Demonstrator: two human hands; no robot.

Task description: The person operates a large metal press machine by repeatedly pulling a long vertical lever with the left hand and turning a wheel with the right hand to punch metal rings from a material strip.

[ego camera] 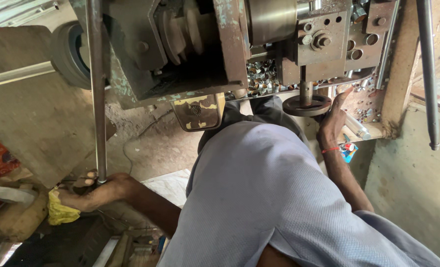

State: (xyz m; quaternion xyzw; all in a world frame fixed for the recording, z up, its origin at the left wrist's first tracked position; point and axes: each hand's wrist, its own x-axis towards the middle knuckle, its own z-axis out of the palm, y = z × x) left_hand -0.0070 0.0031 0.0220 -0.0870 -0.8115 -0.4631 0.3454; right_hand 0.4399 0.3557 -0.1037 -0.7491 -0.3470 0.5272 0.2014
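My left hand (94,192) is low at the left, fingers curled round the bottom end of a long steel rod (97,94) that stands nearly upright in front of the machine. My right hand (332,121), with a red thread at the wrist, reaches up to a dark round handwheel (306,105) under the machine's carriage; its fingers rest against the wheel's right rim. My grey-blue shirt (264,198) fills the lower middle and hides what lies beneath it.
A worn green-painted metalworking machine (180,49) spans the top, with a stepped pulley (183,32) and a tray of several small shiny metal pieces (259,74). A second rod (427,74) hangs at the right. A yellow cloth (62,211) lies by my left hand.
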